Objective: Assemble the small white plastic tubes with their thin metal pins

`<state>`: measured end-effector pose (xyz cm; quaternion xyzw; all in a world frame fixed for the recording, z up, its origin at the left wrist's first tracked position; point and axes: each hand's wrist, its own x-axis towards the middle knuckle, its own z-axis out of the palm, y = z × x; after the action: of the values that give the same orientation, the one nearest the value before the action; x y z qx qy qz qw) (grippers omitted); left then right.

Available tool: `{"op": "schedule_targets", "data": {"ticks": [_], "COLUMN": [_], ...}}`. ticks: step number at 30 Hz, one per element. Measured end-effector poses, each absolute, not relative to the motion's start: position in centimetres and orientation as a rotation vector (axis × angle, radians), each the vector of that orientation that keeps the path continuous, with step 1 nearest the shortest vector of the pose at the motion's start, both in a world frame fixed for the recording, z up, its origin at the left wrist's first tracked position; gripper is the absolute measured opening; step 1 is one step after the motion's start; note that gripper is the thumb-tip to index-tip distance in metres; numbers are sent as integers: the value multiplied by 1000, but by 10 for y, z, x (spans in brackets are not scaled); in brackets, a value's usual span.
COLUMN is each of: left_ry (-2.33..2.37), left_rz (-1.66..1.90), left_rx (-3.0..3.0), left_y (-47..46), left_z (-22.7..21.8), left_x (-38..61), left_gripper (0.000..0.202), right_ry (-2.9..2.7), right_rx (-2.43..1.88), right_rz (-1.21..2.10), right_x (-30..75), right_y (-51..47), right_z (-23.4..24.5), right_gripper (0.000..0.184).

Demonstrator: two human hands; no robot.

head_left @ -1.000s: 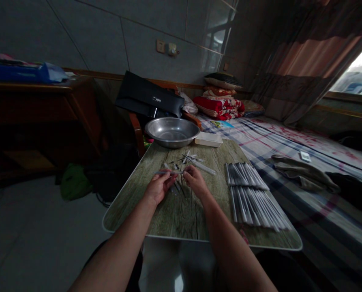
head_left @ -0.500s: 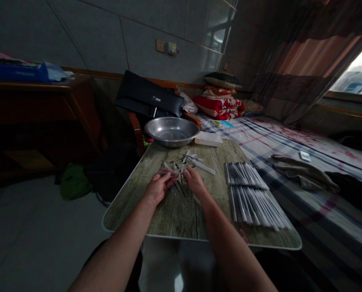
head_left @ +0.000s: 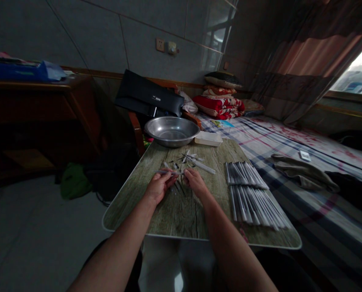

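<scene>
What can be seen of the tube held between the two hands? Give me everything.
The tube is slim, straight and pale, seemingly translucent plastic, much like a pen barrel. It lies crosswise and roughly level above the table. The left hand grips it, with its left end poking out beyond the fingers; the right hand appears to pinch its right end. Finer details are too small to make out.

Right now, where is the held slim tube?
In the head view, the slim tube is between the left hand and right hand, over the table, left of the laid-out sticks.
</scene>
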<state>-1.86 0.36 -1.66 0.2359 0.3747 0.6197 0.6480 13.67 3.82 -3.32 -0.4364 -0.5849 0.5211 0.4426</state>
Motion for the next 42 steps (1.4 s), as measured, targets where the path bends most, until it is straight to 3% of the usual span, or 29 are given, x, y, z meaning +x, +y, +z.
{"op": "schedule_targets", "data": {"ticks": [6,13,19,31,42], "left_ry": [879,979,981,1004,1005], "left_rz": [1455,1817,1835,1802,1787], "left_rx": [513,263,162,204,198], "left_y": [4,18,18,19,17], "left_z": [-16,-15,-17,-21,-22], "left_x": [-18,-42,-49,-41,-40], "left_gripper": [11,5,9,13,7], "right_ry": [-1447,-1488,-1949,-2434,-2238], "right_rx": [-1089,-1219,-1298,-1531,-1697], "right_rz": [1316,627,318,233,147], "right_x": [136,143,136,114,119], "right_y": [36,43,41,44,38], "right_z": [-30,-34,-36,-35,-25], "right_gripper": [43,19,28,47,25]}}
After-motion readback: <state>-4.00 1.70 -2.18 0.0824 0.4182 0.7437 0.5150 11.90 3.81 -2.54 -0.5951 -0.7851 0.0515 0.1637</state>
